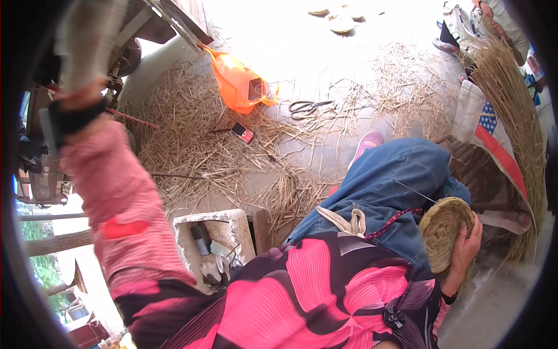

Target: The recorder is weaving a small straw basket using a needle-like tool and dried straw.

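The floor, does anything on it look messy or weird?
Yes, it's untidy: loose straw lies strewn over much of the floor, and scissors lie there too, where someone might step on them. I can't see anything clearly broken.

Orange plastic bag (232, 81) on the floor (328, 138), scissors (313, 107) beside it, red-and-black device (243, 133) nearby, white box (239, 224)

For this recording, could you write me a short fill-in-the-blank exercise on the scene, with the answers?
The round coiled straw piece is in the person's ____ hand.
The plastic bag is coloured ____.
A pair of ____ lies just right of the plastic bag in the picture.
The foam box is coloured ____.
Missing words: right; orange; scissors; white.
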The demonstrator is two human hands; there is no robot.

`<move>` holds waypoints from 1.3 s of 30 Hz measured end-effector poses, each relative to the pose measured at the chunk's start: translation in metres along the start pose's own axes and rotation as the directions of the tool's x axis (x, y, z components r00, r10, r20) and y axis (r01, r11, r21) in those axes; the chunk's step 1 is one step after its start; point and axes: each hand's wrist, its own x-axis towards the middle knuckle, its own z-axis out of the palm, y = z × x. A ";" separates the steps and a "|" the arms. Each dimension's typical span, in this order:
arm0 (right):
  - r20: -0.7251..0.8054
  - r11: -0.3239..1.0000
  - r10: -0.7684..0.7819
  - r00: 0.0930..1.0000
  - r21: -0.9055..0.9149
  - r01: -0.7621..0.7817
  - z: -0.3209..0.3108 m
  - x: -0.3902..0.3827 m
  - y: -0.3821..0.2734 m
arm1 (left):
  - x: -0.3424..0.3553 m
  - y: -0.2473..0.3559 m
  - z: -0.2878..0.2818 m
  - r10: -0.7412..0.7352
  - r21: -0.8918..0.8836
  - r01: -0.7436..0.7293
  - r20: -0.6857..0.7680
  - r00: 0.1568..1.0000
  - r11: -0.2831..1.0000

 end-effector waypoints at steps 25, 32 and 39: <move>0.028 0.994 -0.060 0.998 -0.093 0.063 -0.010 0.001 -0.019 | -0.137 0.029 0.130 -0.972 -0.790 0.595 0.226 0.060 -0.147; 0.046 0.996 -0.029 0.999 -0.078 0.032 -0.006 0.004 -0.023 | -0.095 0.009 0.171 -0.941 -0.771 0.579 0.339 0.021 -0.265; 0.079 0.996 0.042 0.996 -0.084 -0.035 -0.012 0.011 -0.040 | -0.048 -0.027 0.229 -0.945 -0.811 0.522 0.326 0.031 -0.263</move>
